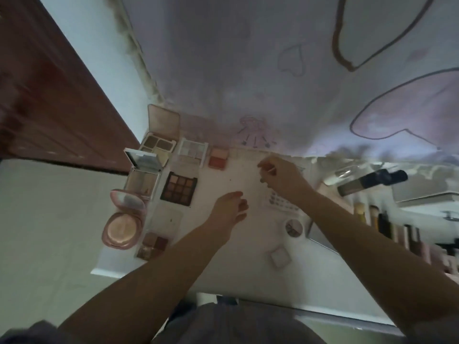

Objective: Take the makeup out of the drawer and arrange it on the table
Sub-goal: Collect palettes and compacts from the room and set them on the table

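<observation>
A white tabletop (238, 244) stands against a bed with a pale printed cover (248, 70). Along the left side of the tabletop lie open makeup cases: a round pink compact (123, 219), a mirrored powder case (144, 175), a beige palette with raised lid (161, 135), a dark eyeshadow palette (179, 188), a clear pale palette (192, 151), a small blush pan (218, 156), and a small reddish palette (152, 245) near the front edge. At the right, tubes and bottles (372, 182) lie in a blurred row, perhaps in the drawer.

The right hand (280, 177) is over the far middle of the tabletop; its fingers (267, 167) are curled and pinch a thin small thing, too blurred to name. The left hand (231, 207) hovers just over the tabletop beside the dark eyeshadow palette; its fingers (242, 203) hang loosely bent and hold nothing. A clear tray of small dots (280, 202), a round white pot (294, 227) and a small square case (280, 256) lie near the right forearm.
</observation>
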